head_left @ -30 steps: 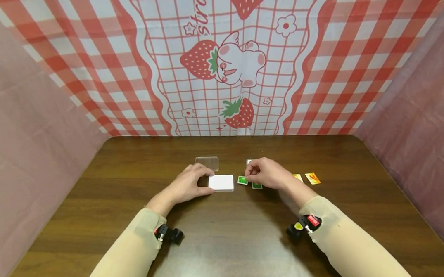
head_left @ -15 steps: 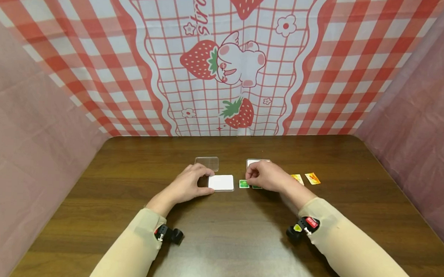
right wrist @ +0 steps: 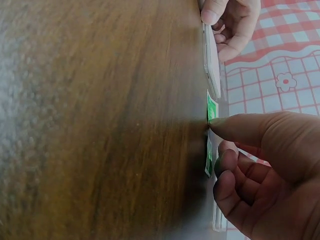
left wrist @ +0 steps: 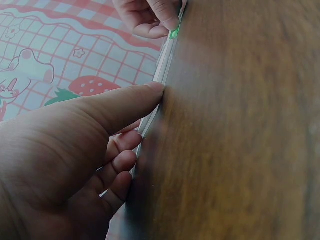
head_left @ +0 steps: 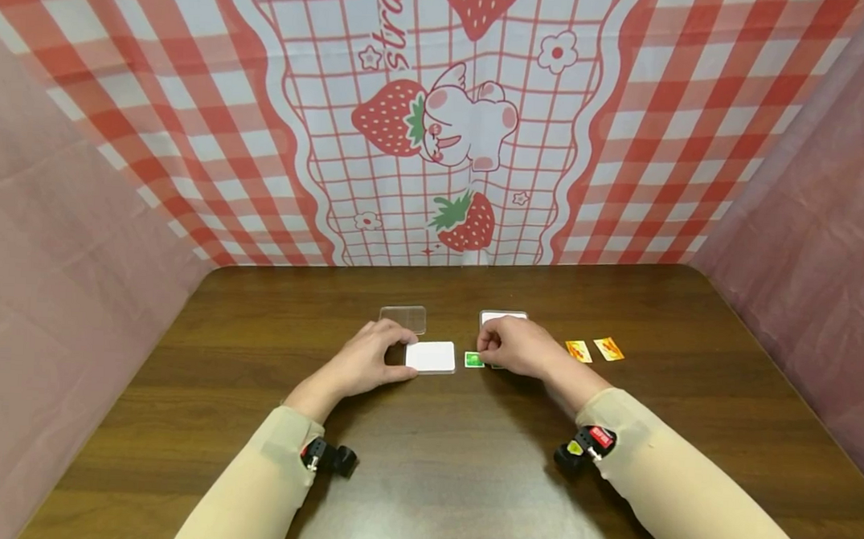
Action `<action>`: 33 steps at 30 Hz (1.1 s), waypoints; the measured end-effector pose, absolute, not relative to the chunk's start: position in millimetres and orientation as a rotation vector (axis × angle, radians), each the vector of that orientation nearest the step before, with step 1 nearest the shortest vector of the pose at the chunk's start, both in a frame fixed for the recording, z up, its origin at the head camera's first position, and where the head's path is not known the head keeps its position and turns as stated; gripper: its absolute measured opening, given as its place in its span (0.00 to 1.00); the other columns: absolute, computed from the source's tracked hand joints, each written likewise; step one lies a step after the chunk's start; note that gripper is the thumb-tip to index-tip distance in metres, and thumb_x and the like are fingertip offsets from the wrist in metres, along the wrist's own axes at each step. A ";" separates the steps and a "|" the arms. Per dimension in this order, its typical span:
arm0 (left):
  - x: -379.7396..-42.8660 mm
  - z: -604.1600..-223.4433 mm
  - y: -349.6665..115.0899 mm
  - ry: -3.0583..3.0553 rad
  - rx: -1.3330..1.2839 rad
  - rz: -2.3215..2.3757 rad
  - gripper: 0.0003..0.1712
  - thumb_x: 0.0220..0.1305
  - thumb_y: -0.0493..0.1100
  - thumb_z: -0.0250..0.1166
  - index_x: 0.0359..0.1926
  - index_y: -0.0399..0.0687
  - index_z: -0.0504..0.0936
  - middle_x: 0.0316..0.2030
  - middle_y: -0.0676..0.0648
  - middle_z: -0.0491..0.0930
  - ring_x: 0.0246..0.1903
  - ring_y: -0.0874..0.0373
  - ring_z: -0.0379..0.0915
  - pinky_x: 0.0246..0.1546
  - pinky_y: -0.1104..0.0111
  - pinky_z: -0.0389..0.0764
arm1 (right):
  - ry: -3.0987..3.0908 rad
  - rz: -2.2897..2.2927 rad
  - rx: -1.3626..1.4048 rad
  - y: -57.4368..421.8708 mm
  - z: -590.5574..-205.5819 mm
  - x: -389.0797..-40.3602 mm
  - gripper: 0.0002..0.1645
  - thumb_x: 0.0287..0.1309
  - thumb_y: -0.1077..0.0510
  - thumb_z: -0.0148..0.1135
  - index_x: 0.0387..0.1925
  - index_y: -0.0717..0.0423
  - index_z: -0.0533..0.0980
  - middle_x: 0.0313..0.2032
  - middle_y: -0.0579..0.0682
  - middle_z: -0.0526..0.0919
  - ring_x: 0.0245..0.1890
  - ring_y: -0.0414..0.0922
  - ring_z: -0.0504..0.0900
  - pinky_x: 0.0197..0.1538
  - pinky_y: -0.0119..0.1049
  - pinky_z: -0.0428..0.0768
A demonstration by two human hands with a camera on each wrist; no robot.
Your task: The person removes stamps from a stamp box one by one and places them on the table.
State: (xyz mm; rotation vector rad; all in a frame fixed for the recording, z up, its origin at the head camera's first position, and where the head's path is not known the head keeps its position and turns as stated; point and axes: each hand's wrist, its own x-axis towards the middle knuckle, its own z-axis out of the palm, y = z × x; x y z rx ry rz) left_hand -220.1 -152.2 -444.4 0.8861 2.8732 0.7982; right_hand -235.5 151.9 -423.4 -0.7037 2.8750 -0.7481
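In the head view, a white rectangular block in a clear shallow case (head_left: 430, 357) lies mid-table. My left hand (head_left: 363, 361) holds its left end between thumb and fingers. Just right of it, a small green picture card with a white border (head_left: 475, 360) sits under the fingertips of my right hand (head_left: 521, 346). The right wrist view shows my thumb at this green card's edge, with the other fingers curled; the index fingertip is hidden. A second green card (right wrist: 208, 161) lies beside it, mostly covered by my right hand in the head view.
A clear plastic lid (head_left: 403, 319) lies behind my left hand. Behind my right hand is another white block in a clear case (head_left: 504, 314), partly hidden. Two orange picture cards (head_left: 578, 351) lie farther right. A strawberry-print cloth (head_left: 466, 142) hangs at the table's back edge.
Over the last second, the green card under my right fingertips has shifted slightly toward me and straightened. My right hand has moved slightly. My left hand has stayed on the white block's case.
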 end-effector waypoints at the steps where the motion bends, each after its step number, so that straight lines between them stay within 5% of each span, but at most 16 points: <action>1: -220.0 -444.3 -152.3 2.873 0.885 0.798 0.28 0.67 0.50 0.82 0.63 0.45 0.86 0.61 0.43 0.81 0.62 0.44 0.74 0.66 0.47 0.75 | 2.876 -0.748 -0.701 151.6 -423.2 -235.5 0.10 0.61 0.60 0.78 0.29 0.47 0.83 0.25 0.40 0.80 0.30 0.39 0.76 0.40 0.41 0.76; 25: -220.4 -439.5 -155.5 2.855 0.903 0.831 0.31 0.67 0.51 0.82 0.65 0.44 0.85 0.60 0.44 0.81 0.58 0.47 0.76 0.63 0.50 0.78 | 2.868 -0.869 -0.744 150.4 -420.7 -233.4 0.10 0.60 0.65 0.77 0.30 0.50 0.83 0.25 0.39 0.81 0.29 0.37 0.77 0.41 0.40 0.77; 33: -221.3 -432.4 -158.9 2.836 0.863 0.927 0.31 0.71 0.50 0.79 0.70 0.46 0.83 0.62 0.44 0.79 0.58 0.47 0.79 0.59 0.50 0.82 | 2.868 -0.922 -0.723 146.0 -420.1 -230.7 0.03 0.67 0.61 0.75 0.37 0.50 0.86 0.33 0.42 0.86 0.34 0.40 0.83 0.44 0.43 0.81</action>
